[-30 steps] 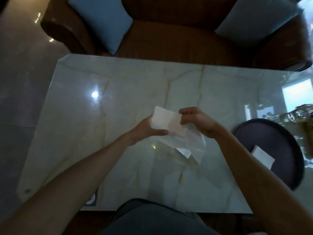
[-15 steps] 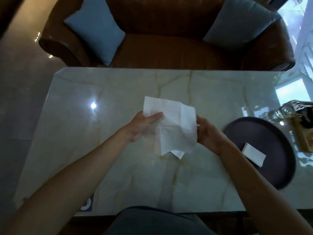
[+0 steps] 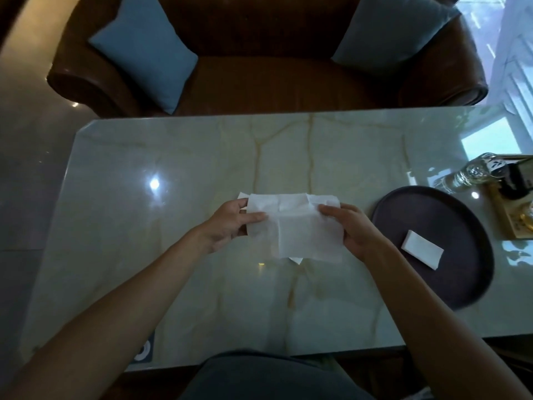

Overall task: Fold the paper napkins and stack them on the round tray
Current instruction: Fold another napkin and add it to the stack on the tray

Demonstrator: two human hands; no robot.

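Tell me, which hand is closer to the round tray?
Right. The right hand holds the napkin just beside the tray; the left hand holds its far side.

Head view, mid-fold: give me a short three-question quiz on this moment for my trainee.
1. True or false: the white paper napkin is held by both the left hand and the right hand.
2. What lies on the dark round tray?
A. nothing
B. one folded white napkin
C. a glass bottle
3. Fill in: the tray sits on the pale marble table to the person's ____ side.

Key:
1. True; each hand pinches one side edge, with the napkin spread out between them.
2. B
3. right
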